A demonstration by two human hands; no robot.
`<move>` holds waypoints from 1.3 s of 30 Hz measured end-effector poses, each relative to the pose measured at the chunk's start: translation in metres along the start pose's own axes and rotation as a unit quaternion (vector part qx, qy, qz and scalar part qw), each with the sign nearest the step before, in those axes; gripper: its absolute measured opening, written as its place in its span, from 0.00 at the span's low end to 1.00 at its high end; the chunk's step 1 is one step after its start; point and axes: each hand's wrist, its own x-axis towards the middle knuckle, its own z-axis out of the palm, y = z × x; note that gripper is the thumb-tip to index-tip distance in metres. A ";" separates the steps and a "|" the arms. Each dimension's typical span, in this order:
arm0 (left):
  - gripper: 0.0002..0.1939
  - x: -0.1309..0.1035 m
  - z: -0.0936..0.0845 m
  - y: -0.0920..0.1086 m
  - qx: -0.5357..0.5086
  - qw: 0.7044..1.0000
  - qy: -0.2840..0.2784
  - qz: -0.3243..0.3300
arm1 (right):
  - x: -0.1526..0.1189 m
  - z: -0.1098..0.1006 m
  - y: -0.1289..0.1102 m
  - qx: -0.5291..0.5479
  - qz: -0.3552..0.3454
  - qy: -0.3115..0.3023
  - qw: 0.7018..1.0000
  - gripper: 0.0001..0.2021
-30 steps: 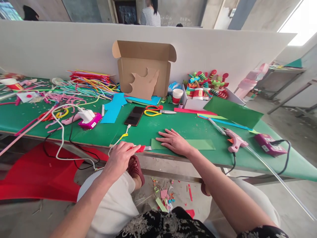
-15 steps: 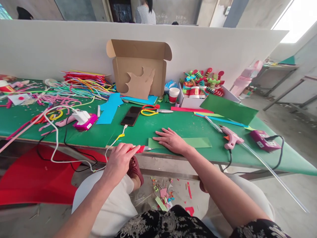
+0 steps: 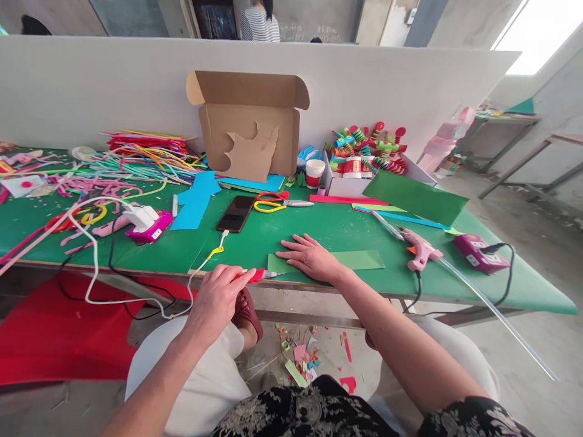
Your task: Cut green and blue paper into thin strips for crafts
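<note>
A light green paper strip (image 3: 359, 260) lies along the front edge of the green table (image 3: 291, 221). My right hand (image 3: 312, 258) rests flat on it, fingers spread and pointing left. To the left, my left hand (image 3: 221, 294) is closed round a red utility knife (image 3: 257, 276), whose blade points right, at the lower left edge of the strip. Behind my hands are a black phone (image 3: 235, 213) with a white cable and yellow-and-red-handled scissors (image 3: 277, 203).
A pink glue gun (image 3: 421, 249) and purple power socket (image 3: 480, 253) lie at right. Another socket (image 3: 149, 226) and pipe cleaners (image 3: 150, 158) are at left. Behind stand an open cardboard box (image 3: 250, 133), paper cups (image 3: 314, 174) and a white box of crafts (image 3: 350, 187).
The whole view has shifted slightly, so most things appear a little further left. My hands keep nearly the same pose on the knife and the strip.
</note>
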 end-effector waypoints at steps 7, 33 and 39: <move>0.22 0.001 0.003 0.004 0.004 1.000 -0.005 0.001 | 0.000 0.003 0.004 0.002 -0.008 0.011 1.000 0.21; 0.22 0.005 0.010 0.005 -0.002 1.000 -0.024 -0.013 | 0.007 0.015 0.013 0.030 0.003 0.035 0.999 0.21; 0.22 0.010 0.005 0.010 0.021 0.998 -0.045 -0.032 | 0.007 0.014 0.013 0.021 -0.001 0.033 0.999 0.22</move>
